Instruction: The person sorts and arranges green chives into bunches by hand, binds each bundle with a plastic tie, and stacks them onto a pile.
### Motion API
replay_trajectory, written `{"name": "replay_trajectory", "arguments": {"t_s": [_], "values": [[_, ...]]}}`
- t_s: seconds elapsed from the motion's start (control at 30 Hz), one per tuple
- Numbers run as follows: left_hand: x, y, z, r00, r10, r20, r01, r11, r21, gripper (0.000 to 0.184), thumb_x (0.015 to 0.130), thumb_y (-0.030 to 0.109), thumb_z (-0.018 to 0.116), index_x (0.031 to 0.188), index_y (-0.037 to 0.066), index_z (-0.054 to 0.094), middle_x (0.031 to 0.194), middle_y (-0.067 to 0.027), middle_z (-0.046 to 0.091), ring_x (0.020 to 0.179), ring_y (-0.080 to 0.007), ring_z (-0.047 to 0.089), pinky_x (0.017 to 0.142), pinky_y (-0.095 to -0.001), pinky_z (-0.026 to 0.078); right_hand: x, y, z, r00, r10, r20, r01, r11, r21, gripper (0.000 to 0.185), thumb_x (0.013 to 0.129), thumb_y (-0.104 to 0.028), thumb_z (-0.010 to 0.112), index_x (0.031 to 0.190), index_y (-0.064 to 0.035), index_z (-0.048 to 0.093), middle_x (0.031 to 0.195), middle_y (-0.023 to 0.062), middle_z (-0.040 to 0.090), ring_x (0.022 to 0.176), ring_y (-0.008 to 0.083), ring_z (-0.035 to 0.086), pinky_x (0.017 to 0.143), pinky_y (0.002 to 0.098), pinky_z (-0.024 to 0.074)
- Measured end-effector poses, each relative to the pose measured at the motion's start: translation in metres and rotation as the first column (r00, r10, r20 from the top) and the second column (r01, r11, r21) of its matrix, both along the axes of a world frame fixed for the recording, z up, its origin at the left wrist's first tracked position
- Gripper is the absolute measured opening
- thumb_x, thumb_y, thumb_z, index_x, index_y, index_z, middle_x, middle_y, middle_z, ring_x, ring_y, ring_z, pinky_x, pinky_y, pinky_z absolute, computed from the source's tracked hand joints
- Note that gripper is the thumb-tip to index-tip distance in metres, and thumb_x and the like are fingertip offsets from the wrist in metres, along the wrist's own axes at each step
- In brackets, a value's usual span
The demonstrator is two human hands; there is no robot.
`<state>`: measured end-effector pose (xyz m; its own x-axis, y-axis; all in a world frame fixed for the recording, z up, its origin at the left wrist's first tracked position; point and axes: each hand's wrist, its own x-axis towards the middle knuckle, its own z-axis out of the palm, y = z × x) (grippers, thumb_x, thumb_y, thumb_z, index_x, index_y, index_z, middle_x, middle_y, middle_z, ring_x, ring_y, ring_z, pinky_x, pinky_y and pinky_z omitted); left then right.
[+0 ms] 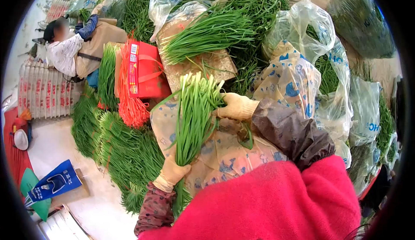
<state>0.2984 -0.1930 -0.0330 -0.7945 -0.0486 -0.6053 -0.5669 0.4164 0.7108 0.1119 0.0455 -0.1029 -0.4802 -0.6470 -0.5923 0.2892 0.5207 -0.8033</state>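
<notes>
A bunch of green chives (192,114) with pale stem ends at the top stands upright in front of me, over an apron with blue prints (229,162). My left hand (170,173), in a pale glove, is closed round its lower, leafy part. At the upper right of the bunch, my right hand (237,107) has its gloved fingers bent against the stems. Some leaves hang loose below the right hand. Just beyond, more loose chives (212,34) lie across a worn board (220,65).
Left of the board is a red bag (151,73) with a hank of orange-red ties (132,106). Tied chive bundles (125,149) are piled on the left floor. Clear plastic bags (302,28) of greens crowd the right. Another person (65,52) sits at the upper left.
</notes>
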Motion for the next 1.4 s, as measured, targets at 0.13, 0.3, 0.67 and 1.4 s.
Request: {"name": "replay_trajectory", "arguments": {"t_s": [0.13,0.3,0.67,1.4], "values": [[0.006,-0.005,-0.009,0.970,0.045,0.239,-0.125,0.934,0.334,0.079,0.065,0.005,0.070,0.138,0.001,0.039,0.124,-0.0073,0.056,0.112,-0.0180,0.053,0.098,-0.0306,0.041,0.009,0.012,-0.022,0.987,0.081,-0.142,-0.069,0.994,0.085,0.032,0.084,-0.029,0.054,0.094,-0.0007,0.065,0.082,0.0153,0.068,0.070,0.0295,0.066,0.064,0.0383,0.0525],[0.012,-0.011,-0.010,0.962,-0.185,0.198,0.139,0.964,0.225,0.082,0.064,0.006,0.070,0.139,0.002,0.038,0.122,-0.0112,0.057,0.112,-0.0196,0.053,0.098,-0.0312,0.041,-0.012,0.037,-0.065,0.864,0.158,-0.478,0.069,0.903,0.424,0.028,0.086,-0.024,0.051,0.097,-0.0017,0.063,0.084,0.0222,0.065,0.083,0.0392,0.063,0.076,0.0470,0.0507],[0.022,-0.015,0.015,0.945,-0.235,0.228,0.242,0.970,-0.004,0.081,0.066,0.011,0.070,0.140,0.005,0.038,0.121,-0.0164,0.059,0.110,-0.0256,0.057,0.096,-0.0330,0.043,-0.040,0.066,-0.020,0.767,0.397,-0.504,0.138,0.664,0.735,0.085,0.072,-0.037,0.075,0.138,-0.0012,0.035,0.125,0.0241,0.052,0.108,0.0379,0.057,0.090,0.0415,0.0494],[0.015,-0.007,0.014,0.869,-0.428,0.248,0.491,0.804,-0.334,0.072,0.080,0.021,0.062,0.146,0.017,0.032,0.108,-0.0273,0.061,0.095,-0.0434,0.060,0.079,-0.0457,0.050,0.009,0.018,-0.038,0.854,0.279,-0.438,-0.217,0.958,0.187,0.029,0.082,-0.025,0.059,0.104,-0.0069,0.065,0.087,0.0172,0.068,0.082,0.0325,0.065,0.072,0.0403,0.0513]]}}
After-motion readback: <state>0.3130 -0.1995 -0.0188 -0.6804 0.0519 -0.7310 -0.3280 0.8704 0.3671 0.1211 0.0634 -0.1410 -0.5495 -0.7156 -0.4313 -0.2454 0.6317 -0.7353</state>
